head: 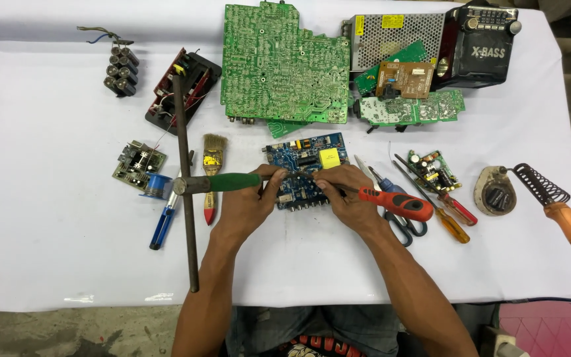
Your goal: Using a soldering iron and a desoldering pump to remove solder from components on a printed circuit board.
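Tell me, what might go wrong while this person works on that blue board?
The red-handled screwdriver in the right hand could slip and scratch the blue circuit board or jab the left hand holding it. The long T-shaped tool gripped alongside might swing and knock the paintbrush or small board nearby.

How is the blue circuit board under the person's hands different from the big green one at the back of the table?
The blue circuit board is much smaller than the big green board. The blue board lies under both hands, left hand and right hand, while the green board lies untouched. The blue board carries a yellow block, whereas the green board shows only flat solder traces. Both lie flat on the white cloth.
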